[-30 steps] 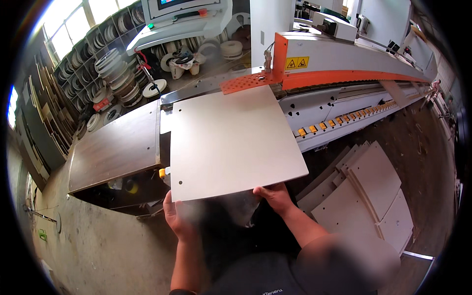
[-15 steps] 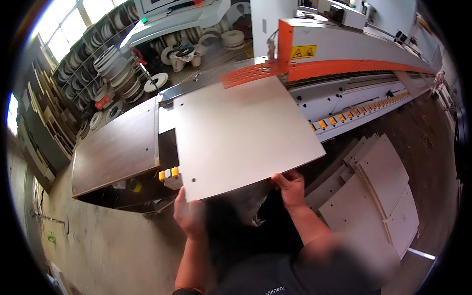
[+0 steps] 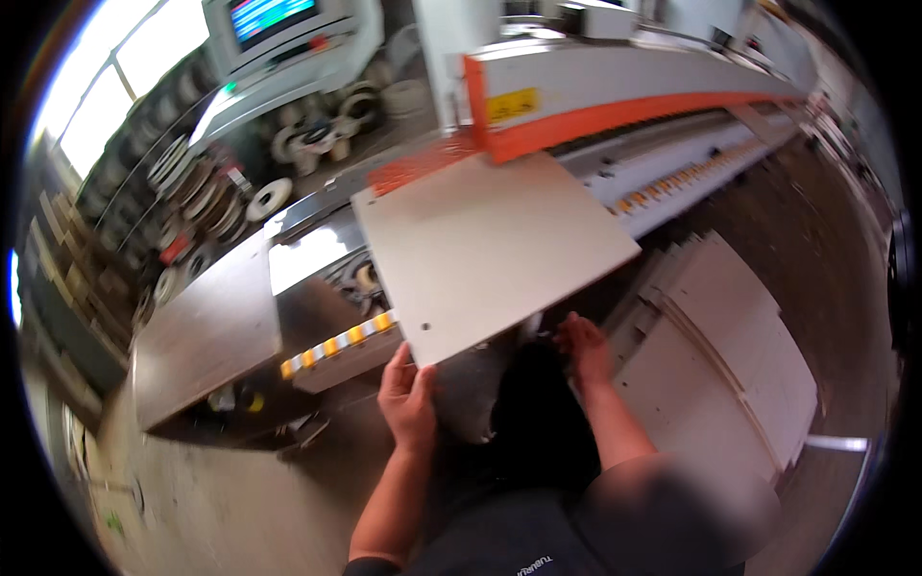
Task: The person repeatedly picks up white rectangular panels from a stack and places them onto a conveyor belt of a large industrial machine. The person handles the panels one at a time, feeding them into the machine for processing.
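Observation:
A flat white board (image 3: 499,250) lies tilted to my view on the edge-banding machine, its far edge at the orange perforated guard (image 3: 423,173). A small dark hole shows near its near-left corner. My left hand (image 3: 408,403) holds that corner, with the thumb at the near edge and the fingers at the left edge. Just off the board's near edge is my right hand (image 3: 586,353), apart from it and holding nothing. Its fingers are loosely bent and slightly blurred. Yellow and grey rollers (image 3: 341,344) run up to the board's left edge.
At the right, a stack of white boards (image 3: 711,355) sits low. The machine's long beam (image 3: 615,91) stretches away to the far right. A brown side table (image 3: 211,331) stands at the left, with rolls of edge tape (image 3: 197,197) behind it and a control screen (image 3: 274,19) above.
The board has shifted right along the machine, uncovering more rollers at its left. My right hand has let go of the near edge; my left hand has followed the corner. The view has turned.

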A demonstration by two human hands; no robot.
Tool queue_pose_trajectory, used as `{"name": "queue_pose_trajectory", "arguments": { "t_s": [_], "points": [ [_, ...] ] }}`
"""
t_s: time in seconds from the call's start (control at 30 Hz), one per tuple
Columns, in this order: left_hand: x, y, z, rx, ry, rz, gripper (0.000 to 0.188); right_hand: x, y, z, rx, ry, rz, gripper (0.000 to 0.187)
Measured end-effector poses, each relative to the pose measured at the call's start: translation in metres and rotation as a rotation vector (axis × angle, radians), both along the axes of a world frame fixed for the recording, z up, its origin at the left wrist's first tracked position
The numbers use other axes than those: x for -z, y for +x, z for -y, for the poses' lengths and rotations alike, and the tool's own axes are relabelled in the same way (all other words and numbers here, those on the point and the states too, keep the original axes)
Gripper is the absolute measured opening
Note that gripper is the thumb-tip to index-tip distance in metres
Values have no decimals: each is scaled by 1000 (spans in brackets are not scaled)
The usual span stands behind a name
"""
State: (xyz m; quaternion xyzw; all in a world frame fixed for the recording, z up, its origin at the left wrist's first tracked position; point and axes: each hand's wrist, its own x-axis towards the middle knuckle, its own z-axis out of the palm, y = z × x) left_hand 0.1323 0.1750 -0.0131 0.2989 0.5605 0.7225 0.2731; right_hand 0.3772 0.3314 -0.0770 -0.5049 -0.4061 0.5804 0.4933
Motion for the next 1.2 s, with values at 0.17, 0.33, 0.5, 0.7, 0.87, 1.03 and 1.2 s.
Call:
{"name": "queue_pose_trajectory", "arguments": {
  "t_s": [0.17,0.33,0.5,0.7,0.87,1.03,1.2],
  "points": [
    [49,5,14,153,-52,-194,33,61,84,-5,155,-164,81,40],
    [131,-16,61,449,-548,-431,22,124,209,-16,426,-246,38,41],
    [196,-53,109,475,-718,-844,21,176,331,-49,639,-333,-10,49],
    [217,-46,106,363,-771,-821,27,167,395,-88,850,-551,-165,58],
    [177,-12,87,494,-912,-1019,28,167,394,-87,1011,-517,-215,53],
    [187,-10,83,426,-815,-1023,24,184,396,-83,936,-424,-249,44],
    [187,-11,82,431,-834,-1014,26,184,379,-73,966,-395,-380,38]
  ]
}}
